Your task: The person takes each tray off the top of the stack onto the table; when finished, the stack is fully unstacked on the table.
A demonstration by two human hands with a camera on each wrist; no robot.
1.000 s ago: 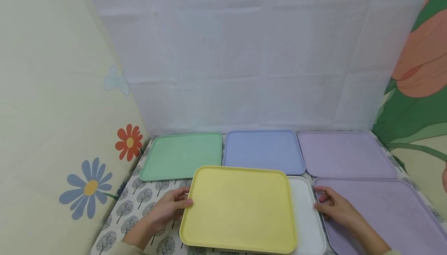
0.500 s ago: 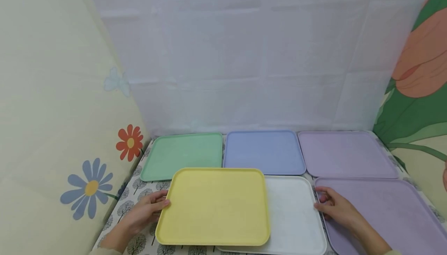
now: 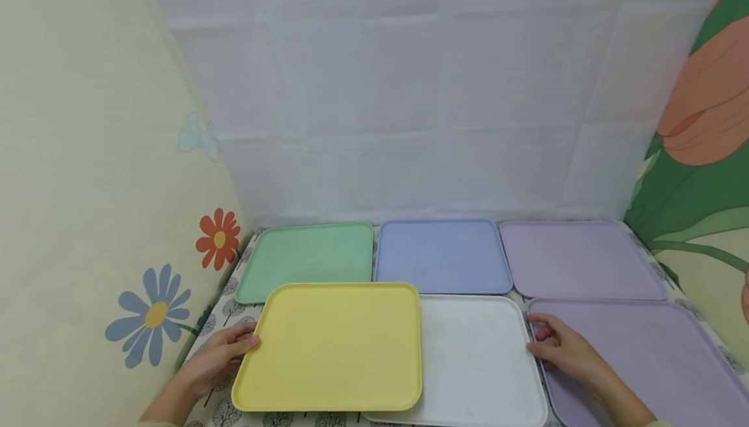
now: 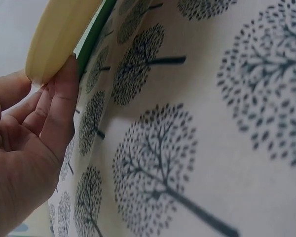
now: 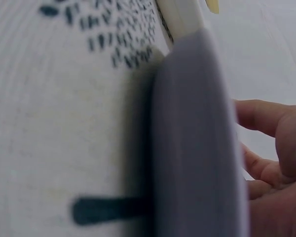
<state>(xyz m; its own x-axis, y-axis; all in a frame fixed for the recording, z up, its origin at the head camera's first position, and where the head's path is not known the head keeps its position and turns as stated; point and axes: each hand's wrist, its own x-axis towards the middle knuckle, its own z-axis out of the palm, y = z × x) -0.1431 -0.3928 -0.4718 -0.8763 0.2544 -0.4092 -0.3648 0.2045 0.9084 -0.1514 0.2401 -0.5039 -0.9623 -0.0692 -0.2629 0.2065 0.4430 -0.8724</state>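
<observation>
In the head view, my left hand [image 3: 218,357] pinches a yellow tray [image 3: 333,349] at its left edge. The left wrist view shows the yellow tray's rim [image 4: 59,39] between thumb and fingers, raised above the cloth. The yellow tray overlaps the left part of a white tray [image 3: 474,355] lying on the table. At the white tray's right edge rests my right hand [image 3: 564,349], its thumb and forefinger spread and their tips at the rim. A purple tray [image 3: 638,355] lies beneath that hand; in the right wrist view its rim [image 5: 197,138] hides the fingertips.
Along the back lie a green tray [image 3: 310,258], a blue tray [image 3: 441,255] and another purple tray [image 3: 579,258]. The tabletop cloth [image 3: 234,313] has a tree print. A white sheet [image 3: 398,89] hangs behind, with flower-painted walls on both sides.
My left hand has drawn the yellow tray leftward, uncovering more of the white tray. The right hand and the white tray have stayed in place.
</observation>
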